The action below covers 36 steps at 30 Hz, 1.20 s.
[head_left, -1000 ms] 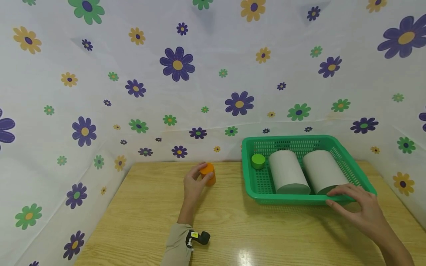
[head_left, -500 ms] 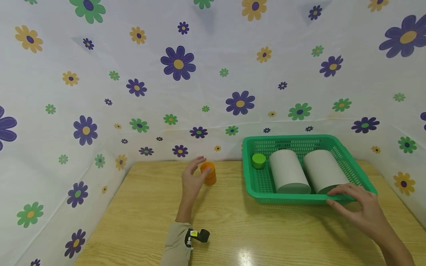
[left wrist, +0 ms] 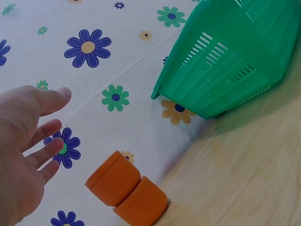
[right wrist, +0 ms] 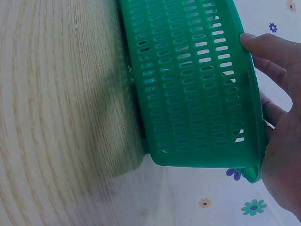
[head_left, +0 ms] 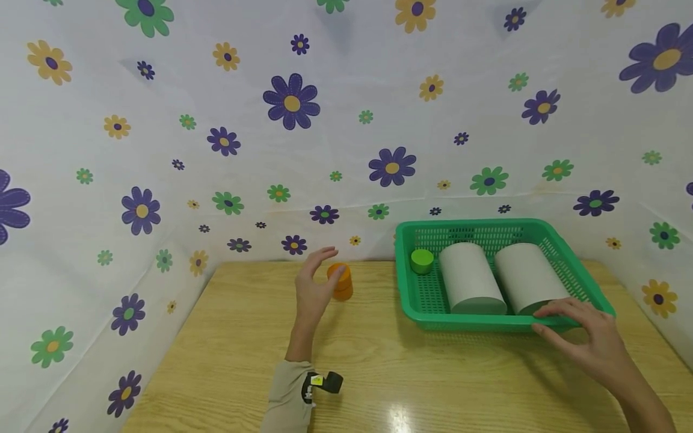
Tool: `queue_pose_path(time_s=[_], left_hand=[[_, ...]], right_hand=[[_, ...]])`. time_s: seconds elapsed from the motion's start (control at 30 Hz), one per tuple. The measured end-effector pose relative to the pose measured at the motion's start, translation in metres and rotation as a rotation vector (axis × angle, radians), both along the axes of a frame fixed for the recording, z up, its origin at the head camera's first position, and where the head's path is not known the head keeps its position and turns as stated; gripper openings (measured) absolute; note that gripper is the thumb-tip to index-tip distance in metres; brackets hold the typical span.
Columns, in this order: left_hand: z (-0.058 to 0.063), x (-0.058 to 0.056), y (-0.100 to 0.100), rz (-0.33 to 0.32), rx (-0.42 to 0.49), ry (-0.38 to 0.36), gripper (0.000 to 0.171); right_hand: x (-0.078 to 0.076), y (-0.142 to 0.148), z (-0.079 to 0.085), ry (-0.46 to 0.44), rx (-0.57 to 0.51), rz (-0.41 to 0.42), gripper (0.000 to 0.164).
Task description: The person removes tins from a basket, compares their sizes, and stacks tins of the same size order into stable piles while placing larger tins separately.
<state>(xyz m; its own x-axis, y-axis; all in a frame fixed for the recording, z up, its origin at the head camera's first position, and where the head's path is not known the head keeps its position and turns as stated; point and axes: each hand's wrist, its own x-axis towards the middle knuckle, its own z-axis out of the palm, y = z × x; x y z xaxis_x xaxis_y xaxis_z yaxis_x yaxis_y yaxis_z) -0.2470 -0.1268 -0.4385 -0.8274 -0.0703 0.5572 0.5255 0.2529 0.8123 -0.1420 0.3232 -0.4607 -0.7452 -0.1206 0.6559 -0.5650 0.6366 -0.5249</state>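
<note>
Two short orange cylinders (left wrist: 127, 188) stand stacked on the table near its back edge; in the left wrist view the upper one sits slightly off the lower. My left hand (head_left: 313, 291) is raised just beside the orange stack (head_left: 343, 290), thumb and fingers spread, holding nothing. A gap separates the left hand (left wrist: 28, 141) from the stack in its wrist view. My right hand (head_left: 587, 337) pinches the front rim of the green plastic basket (head_left: 460, 323) near its right corner. In the right wrist view, the right hand's (right wrist: 282, 108) thumb lies against the rim.
Inside the basket two large white cylinders (head_left: 470, 276) (head_left: 527, 276) lie on their sides. A small green cylinder (head_left: 421, 261) is at the basket's left back. The wooden table (head_left: 368, 361) meets a flowered white cloth wall (head_left: 335, 132) behind.
My left hand has let go of the orange stack, spreading its fingers and drawing slightly off to the left. The right hand and the basket stay where they were.
</note>
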Motion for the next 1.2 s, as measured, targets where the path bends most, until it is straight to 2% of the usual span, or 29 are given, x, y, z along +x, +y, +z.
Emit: queue_pose_path(time_s=[0.1, 0.33, 0.7, 0.9, 1.07, 1.2], left_hand=[[0.000, -0.003, 0.002, -0.002, -0.007, 0.020, 0.033], [-0.011, -0.016, 0.008, -0.024, -0.040, 0.067, 0.033], [-0.011, -0.013, 0.028, -0.108, -0.098, 0.125, 0.029], [-0.005, -0.015, 0.041, -0.157, -0.125, 0.161, 0.028], [-0.005, -0.017, 0.053, -0.147, -0.168, 0.192, 0.028], [-0.005, -0.018, 0.062, -0.165, -0.196, 0.172, 0.029]], right_hand=[[0.001, 0.000, 0.001, -0.009, -0.001, -0.003, 0.049], [0.001, 0.001, 0.002, 0.000, 0.002, -0.007, 0.048], [0.002, 0.000, 0.001, 0.003, -0.009, -0.002, 0.049], [0.001, -0.003, 0.003, -0.002, 0.006, -0.004, 0.048], [0.000, -0.002, 0.003, 0.009, 0.007, 0.005, 0.048], [0.000, -0.002, 0.002, 0.014, -0.001, 0.010, 0.047]])
